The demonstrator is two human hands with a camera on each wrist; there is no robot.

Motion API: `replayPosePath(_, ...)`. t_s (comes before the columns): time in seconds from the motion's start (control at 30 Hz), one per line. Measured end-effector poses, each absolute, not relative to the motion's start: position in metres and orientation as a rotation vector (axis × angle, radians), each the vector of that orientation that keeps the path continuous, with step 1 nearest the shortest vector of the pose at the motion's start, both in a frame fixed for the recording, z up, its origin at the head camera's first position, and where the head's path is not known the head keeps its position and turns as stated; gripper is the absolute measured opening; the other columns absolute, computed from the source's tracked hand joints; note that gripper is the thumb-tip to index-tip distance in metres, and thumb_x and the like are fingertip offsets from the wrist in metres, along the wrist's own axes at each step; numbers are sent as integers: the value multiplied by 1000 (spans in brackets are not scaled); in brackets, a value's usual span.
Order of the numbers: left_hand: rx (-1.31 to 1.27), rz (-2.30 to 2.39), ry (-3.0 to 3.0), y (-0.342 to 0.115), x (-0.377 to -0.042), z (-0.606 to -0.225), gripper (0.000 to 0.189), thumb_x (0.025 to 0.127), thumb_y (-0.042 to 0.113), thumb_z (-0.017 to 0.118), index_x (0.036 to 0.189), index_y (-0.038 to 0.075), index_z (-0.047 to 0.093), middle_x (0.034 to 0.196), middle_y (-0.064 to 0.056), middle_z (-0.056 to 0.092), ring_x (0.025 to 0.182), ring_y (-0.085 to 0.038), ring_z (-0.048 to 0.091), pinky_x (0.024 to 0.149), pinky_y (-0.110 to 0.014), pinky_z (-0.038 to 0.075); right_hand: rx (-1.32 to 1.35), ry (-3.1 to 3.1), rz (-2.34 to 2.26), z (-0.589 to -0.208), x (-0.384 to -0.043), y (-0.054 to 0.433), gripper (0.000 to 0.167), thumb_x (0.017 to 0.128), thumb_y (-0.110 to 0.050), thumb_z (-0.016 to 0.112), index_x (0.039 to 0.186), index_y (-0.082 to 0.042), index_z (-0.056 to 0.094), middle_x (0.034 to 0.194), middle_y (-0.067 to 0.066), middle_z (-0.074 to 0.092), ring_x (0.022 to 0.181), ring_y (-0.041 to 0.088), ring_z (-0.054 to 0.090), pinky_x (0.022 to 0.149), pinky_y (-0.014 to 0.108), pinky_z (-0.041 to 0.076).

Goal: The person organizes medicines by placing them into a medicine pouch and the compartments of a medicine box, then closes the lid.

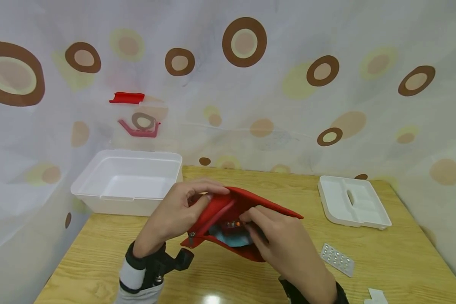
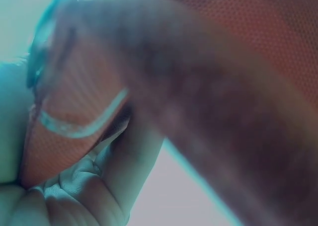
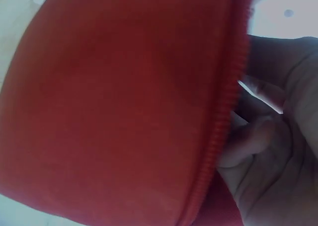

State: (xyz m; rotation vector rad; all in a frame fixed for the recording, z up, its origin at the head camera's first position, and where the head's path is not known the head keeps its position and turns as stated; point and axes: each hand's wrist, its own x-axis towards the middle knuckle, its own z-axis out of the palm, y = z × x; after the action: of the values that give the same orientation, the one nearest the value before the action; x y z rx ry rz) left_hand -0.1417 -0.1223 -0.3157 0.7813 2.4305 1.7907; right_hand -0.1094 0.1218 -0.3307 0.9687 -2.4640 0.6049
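Note:
A red zippered pouch (image 1: 213, 211) is held above the table, its mouth spread wide toward the head camera. My left hand (image 1: 180, 207) grips its upper left edge, thumb on the near side and fingers over the fabric. The zipper pull (image 1: 191, 234) hangs at the lower left corner. Inside lies something light blue (image 1: 235, 240), with a small shiny orange item (image 1: 232, 224) above it. My right hand (image 1: 283, 236) reaches into the mouth, curled finger and thumb pinching at the orange item. In the right wrist view, the pouch's red side (image 3: 114, 102) hides the fingertips.
A white open box (image 1: 133, 173) stands at the left back. At the right back lies a white divided tray (image 1: 349, 200). A silver blister pack (image 1: 337, 259) and a white piece (image 1: 376, 297) lie right of my right hand. Red strips (image 1: 127, 98) show on the patterned curtain.

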Motion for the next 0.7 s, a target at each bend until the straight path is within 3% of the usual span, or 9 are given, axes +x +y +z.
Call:
replayPosePath(0.3,771,1783,2451,-121,-141,-315,31,103,4,52,120,15,75,128,-3,68,102,-23,68,78,-38,59,946,-2509,589,-332,-112,121,24,83,-12,85,101,-19,71,99,-10,69,83,3,64,72,26,57)
replayPosePath(0.47,726,1791,2479,-117,-140,-315,31,103,5,51,120,15,74,127,-3,68,101,-23,68,78,-36,60,914,-2473,644,-329,-108,119,14,87,-18,81,96,-20,71,96,-11,66,84,3,60,70,23,56)
replayPosePath(0.7,606,1710,2569,-108,-137,-314,30,98,6,63,126,14,71,129,-2,66,95,-25,70,69,-31,61,939,-2406,686,-334,-101,103,18,87,-32,81,90,-21,68,88,-14,59,78,1,50,64,15,49)
